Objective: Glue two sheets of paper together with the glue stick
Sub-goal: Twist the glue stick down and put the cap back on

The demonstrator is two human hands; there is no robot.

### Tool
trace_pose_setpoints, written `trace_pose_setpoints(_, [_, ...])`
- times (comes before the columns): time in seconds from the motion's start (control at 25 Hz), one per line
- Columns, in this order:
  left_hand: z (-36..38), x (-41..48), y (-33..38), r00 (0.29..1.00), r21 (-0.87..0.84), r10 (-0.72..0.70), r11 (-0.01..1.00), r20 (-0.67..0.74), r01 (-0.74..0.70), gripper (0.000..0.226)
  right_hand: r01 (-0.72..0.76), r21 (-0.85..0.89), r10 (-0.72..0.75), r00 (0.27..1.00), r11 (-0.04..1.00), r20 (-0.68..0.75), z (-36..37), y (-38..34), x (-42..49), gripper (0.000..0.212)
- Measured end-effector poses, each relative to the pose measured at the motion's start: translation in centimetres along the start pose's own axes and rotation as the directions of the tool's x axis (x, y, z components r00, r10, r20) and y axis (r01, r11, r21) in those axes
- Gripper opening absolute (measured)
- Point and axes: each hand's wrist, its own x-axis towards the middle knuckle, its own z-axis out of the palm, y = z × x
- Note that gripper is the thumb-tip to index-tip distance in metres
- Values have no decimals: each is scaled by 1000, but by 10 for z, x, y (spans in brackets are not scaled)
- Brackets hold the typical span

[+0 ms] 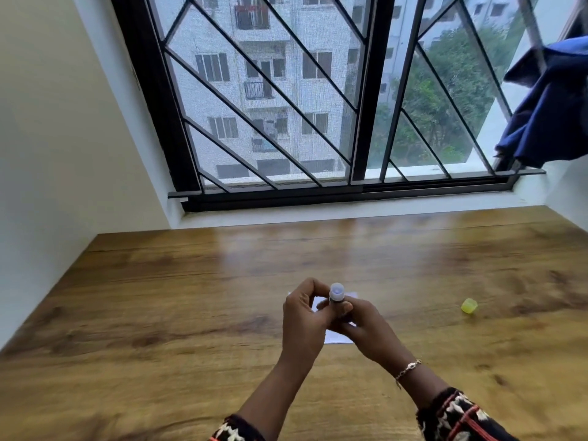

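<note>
Both hands hold an uncapped glue stick [336, 293] upright above the middle of the wooden table [159, 297]. Its pale glue end points up and away from me. My right hand [366, 329] grips the lower body of the stick. My left hand [302, 316] has its fingers curled round the stick just below the pale end. Under the hands lies white paper [334, 338], mostly hidden; I cannot tell how many sheets there are. The yellow cap [469, 306] lies on the table to the right, apart from both hands.
The table runs back to a white sill below a barred window [270, 106]. A blue cloth [553, 106] hangs at the upper right. A cream wall [47, 154] borders the table's left side.
</note>
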Motion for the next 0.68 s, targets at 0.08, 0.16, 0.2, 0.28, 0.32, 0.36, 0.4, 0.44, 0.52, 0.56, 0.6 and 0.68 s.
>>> trace_pose_setpoints(0.08, [2,0,0,1000,12,4,1000,14,-4,31,-11,-19,11,999,1000,-43,-3,2,2,25])
trace_pose_setpoints(0.16, [4,1,-3,1000,16,11,1000,1,-11,25,-14,-81,6,995,997,-96,-3,5,5,32])
trace_pose_setpoints(0.2, [4,2,-5,1000,15,10,1000,-9,-10,21,-10,-123,-4,994,992,-112,-2,6,6,30])
trace_pose_setpoints(0.28, [7,4,-8,1000,3,11,1000,-18,-11,19,-15,-244,-22,989,970,-146,-1,12,9,17])
trace_pose_setpoints(0.32, [9,5,-8,1000,10,11,1000,-15,-11,20,-27,-290,-22,986,957,-165,-1,14,11,18])
trace_pose_setpoints(0.36, [11,6,-8,1000,21,10,1000,-11,-9,22,-26,-308,-26,987,951,-161,-3,16,13,22])
trace_pose_setpoints(0.4, [13,7,-8,1000,30,7,1000,-10,-7,23,-9,-289,-29,991,957,-128,-5,17,14,23])
trace_pose_setpoints(0.44, [13,9,-8,1000,33,6,999,-11,-6,24,17,-239,-34,997,971,-69,-8,17,14,22])
trace_pose_setpoints(0.52, [12,15,-10,1000,27,3,1000,-7,-3,26,53,-143,-49,998,988,29,-14,19,14,22])
trace_pose_setpoints(0.56, [13,17,-11,1000,25,0,1000,-3,0,27,54,-136,-50,998,989,32,-17,21,15,22])
trace_pose_setpoints(0.6, [14,20,-13,1000,26,-5,1000,0,5,27,50,-150,-48,999,987,17,-19,23,16,21])
trace_pose_setpoints(0.68, [18,21,-16,1000,30,-19,999,1,19,26,37,-176,-42,999,984,-29,-21,28,18,15])
